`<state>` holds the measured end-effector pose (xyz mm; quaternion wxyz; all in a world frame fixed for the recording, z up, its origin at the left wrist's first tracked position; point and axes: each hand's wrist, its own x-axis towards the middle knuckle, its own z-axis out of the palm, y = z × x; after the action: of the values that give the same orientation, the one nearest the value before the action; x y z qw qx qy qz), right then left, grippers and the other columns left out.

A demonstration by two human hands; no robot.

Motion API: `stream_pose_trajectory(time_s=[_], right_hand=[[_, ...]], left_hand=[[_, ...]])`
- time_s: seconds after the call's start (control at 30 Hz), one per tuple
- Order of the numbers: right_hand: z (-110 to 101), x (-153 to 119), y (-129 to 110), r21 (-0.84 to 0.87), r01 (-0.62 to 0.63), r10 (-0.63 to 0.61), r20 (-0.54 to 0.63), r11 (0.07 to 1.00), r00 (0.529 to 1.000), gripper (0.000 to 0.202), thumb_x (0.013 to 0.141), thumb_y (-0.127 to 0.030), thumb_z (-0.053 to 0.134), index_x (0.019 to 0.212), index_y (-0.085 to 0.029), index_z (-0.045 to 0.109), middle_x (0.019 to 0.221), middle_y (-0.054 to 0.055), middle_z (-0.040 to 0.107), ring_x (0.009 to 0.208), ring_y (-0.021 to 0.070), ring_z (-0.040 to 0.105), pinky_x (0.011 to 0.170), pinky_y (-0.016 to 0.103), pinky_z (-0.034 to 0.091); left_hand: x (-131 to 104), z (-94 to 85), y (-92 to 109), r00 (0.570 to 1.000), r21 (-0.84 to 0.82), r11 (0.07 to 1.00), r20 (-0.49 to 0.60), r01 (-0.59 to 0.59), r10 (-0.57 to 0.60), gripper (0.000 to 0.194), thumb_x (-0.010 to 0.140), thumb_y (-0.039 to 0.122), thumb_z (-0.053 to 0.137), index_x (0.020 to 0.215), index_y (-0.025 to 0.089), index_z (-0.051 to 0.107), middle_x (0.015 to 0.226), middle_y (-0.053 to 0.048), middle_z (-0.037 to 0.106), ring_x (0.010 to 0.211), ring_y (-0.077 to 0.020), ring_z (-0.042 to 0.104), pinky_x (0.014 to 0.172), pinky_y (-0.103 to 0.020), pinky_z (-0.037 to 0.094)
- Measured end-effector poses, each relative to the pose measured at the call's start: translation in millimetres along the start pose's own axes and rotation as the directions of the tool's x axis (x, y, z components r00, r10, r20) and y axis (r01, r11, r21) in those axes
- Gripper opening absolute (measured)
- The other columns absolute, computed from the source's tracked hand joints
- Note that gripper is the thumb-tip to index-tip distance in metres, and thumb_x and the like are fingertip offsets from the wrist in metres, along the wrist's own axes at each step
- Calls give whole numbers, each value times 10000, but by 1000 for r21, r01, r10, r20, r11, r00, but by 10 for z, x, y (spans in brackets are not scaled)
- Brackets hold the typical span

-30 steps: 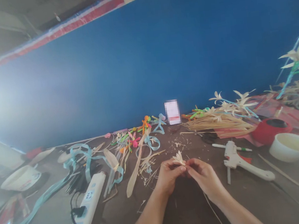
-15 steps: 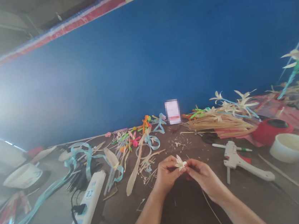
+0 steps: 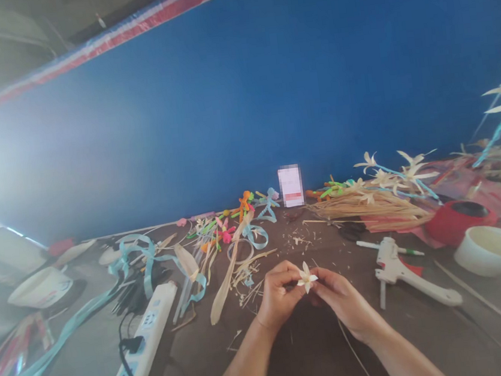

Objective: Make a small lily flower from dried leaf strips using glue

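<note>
A small cream flower [image 3: 306, 278] with pointed petals is held between my two hands, low in the middle of the head view. My left hand [image 3: 278, 294] pinches it from the left, thumb and fingers closed. From the other side my right hand [image 3: 339, 295] grips it with its fingertips, also closed. The flower faces the camera with its petals spread. Its underside and the exact finger contact are hidden. A thin pale strand [image 3: 356, 351] hangs below my right hand toward the bottom edge.
A white glue gun [image 3: 407, 275] lies right of my hands, near a cream bowl [image 3: 495, 250] and a red round container [image 3: 457, 221]. On the left are a power strip [image 3: 146, 345] and blue ribbon [image 3: 67, 326]. Dried stalks [image 3: 370, 206] lie before the blue panel [image 3: 241, 104].
The flower has turned so its open petals face the camera more squarely. Both hands stay in nearly the same place, still closed on it. The view has shifted slightly.
</note>
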<state>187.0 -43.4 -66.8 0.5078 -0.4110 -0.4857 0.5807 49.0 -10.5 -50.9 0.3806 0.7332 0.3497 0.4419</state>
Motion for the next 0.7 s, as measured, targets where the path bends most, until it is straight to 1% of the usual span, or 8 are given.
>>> stream_pose_trajectory(time_s=[0.3,0.5,0.53,0.6,0.63,0.7], right_hand=[[6,-17,-26,3,-16,16,24,1000,1000,229,757,-384,503,687,-167,486,541,-46,430,518,93,402,503,213,316],[0,18,33,-58,9,-10,-12,998,1000,254,768,-396,481,692,-157,519,526,-46,429,505,87,395,493,208,316],[-6,27,44,-62,6,-8,-32,998,999,244,762,-392,490,716,-155,528,532,-44,432,499,86,395,484,208,317],[-30,35,52,-70,2,-9,-111,998,994,227,740,-378,523,796,-159,540,555,-42,443,487,86,397,466,208,321],[-48,32,46,-70,8,-20,-169,998,985,233,730,-371,538,840,-165,538,564,-44,443,480,85,395,455,207,318],[-96,8,1,-60,41,-56,-289,997,956,244,729,-356,546,898,-182,525,564,-51,428,464,79,382,434,201,301]], left_hand=[[-13,28,-31,1000,-35,999,-13,15,-15,113,681,246,609,717,153,662,679,-40,546,621,-117,500,561,-215,386],[5,28,21,1000,-44,999,-22,1,-2,100,690,226,594,667,143,644,679,-44,562,643,-125,514,600,-231,394],[18,17,15,999,-53,999,-47,13,-16,107,691,230,592,648,141,635,676,-41,560,645,-124,512,603,-231,395],[52,-12,-37,987,-98,993,-143,62,-76,141,694,247,586,608,138,609,651,-26,547,630,-116,501,594,-225,394],[72,-27,-82,970,-138,986,-212,93,-121,162,695,258,584,589,136,594,631,-15,535,614,-109,493,582,-219,393],[109,-48,-198,914,-246,959,-340,140,-221,183,682,277,595,569,133,579,598,5,518,591,-96,483,571,-212,394]])
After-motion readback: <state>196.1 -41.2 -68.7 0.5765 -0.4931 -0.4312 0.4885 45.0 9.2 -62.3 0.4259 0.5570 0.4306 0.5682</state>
